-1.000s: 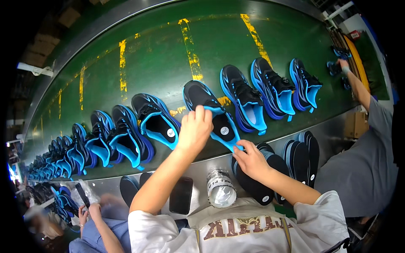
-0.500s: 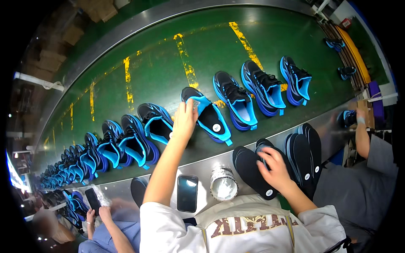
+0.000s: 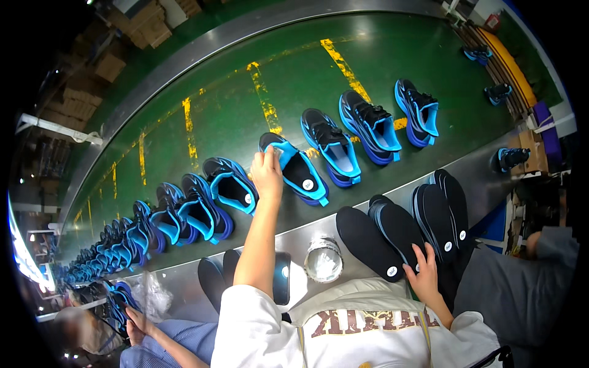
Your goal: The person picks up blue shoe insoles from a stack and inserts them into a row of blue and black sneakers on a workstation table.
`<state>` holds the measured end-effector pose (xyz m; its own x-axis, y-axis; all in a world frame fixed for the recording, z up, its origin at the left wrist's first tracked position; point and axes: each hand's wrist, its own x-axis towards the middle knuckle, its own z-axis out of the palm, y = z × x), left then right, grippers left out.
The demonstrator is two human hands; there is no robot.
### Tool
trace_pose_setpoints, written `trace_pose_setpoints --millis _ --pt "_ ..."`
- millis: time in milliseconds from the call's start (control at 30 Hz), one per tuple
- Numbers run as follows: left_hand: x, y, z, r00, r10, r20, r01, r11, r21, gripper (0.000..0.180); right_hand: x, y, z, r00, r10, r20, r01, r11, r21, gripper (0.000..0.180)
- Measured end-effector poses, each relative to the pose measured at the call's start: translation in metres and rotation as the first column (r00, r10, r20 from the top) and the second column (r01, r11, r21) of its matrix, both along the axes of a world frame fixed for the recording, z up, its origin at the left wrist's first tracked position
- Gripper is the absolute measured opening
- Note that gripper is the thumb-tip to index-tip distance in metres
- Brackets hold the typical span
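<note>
My left hand (image 3: 267, 175) has its fingers closed on the collar and tongue area of a black and blue sneaker (image 3: 299, 172). The sneaker lies open, with a dark insole inside and a round white sticker at its heel. My right hand (image 3: 424, 276) is at the heel end of a black insole (image 3: 396, 228), thumb on one side and fingers on the other. That insole seems to lie on another one. Left of it rests a single black insole (image 3: 367, 242), and to the right is a stack of insoles (image 3: 431, 211).
Several sneakers (image 3: 196, 211) line the green conveyor belt (image 3: 227, 116). On the metal ledge stand a tin (image 3: 324, 260) and a phone (image 3: 281, 279), partly behind my left arm. Another person's hand (image 3: 140, 325) is at lower left; a grey-clad person (image 3: 509, 294) sits at right.
My right hand has drawn back from the insoles' middle to the heel end. My left hand stays at the same sneaker. The left neighbour's phone is out of sight.
</note>
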<state>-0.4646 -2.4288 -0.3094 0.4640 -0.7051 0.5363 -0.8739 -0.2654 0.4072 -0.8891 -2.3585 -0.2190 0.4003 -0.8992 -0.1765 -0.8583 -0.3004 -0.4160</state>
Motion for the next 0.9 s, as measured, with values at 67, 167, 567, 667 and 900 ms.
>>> trace_pose_setpoints --millis 67,167,567,667,900 --pt "0.004 -0.006 0.006 0.999 -0.043 0.029 0.044 0.999 -0.031 0.013 -0.002 -0.003 0.000 1.000 -0.016 0.025 0.015 0.999 0.050 0.069" --pt "0.019 -0.011 0.018 0.991 -0.115 -0.068 0.121 0.988 0.093 0.011 -0.006 -0.013 -0.003 0.994 -0.048 0.095 0.034 0.990 0.136 0.079" --pt "-0.001 0.012 0.040 0.919 -0.390 -0.053 0.379 0.840 0.389 0.013 0.003 -0.037 0.025 0.989 0.008 0.148 -0.022 0.995 0.099 0.057" --pt "-0.010 0.023 0.074 0.149 -0.154 -0.977 0.451 0.889 -0.071 0.014 0.007 -0.047 0.031 0.983 0.019 0.180 -0.040 0.993 0.113 0.048" --pt "-0.028 0.010 0.105 -0.240 -0.189 -0.952 0.225 0.943 -0.244 0.012 0.033 -0.104 0.040 0.955 0.002 0.297 0.003 1.000 -0.019 0.033"
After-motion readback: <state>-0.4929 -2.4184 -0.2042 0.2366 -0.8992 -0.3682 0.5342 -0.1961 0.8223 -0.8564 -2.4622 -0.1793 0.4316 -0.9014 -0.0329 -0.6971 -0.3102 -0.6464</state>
